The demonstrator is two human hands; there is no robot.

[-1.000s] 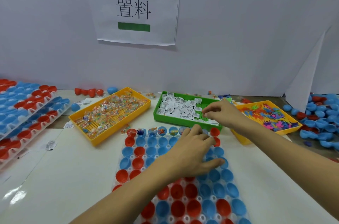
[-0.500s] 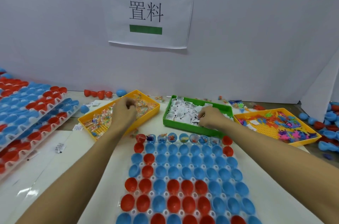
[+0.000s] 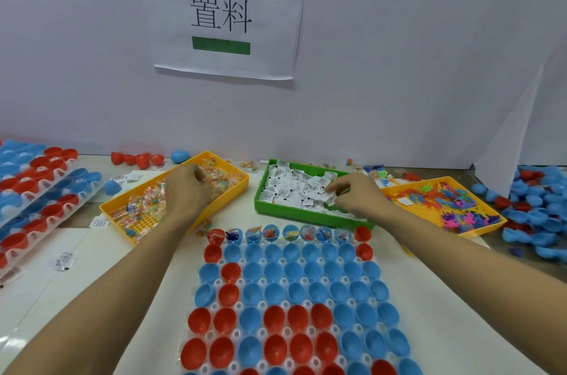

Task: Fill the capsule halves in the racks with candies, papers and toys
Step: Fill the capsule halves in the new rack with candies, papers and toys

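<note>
Only the far row of capsule halves in our rack holds fillings; our left hand curls among candies, our right hand pinches papers.

Left hand in candy tray, right hand pinching paper in green tray

The left hand covers the middle of the candy tray, and its curled fingertips are hidden, so any candy held cannot be told. The right hand hides the near right corner of the green paper tray. The rack is cut off at the bottom edge, the stacked racks at the left edge, and the wall sign at the top. Print on the papers is too small to read.
</note>
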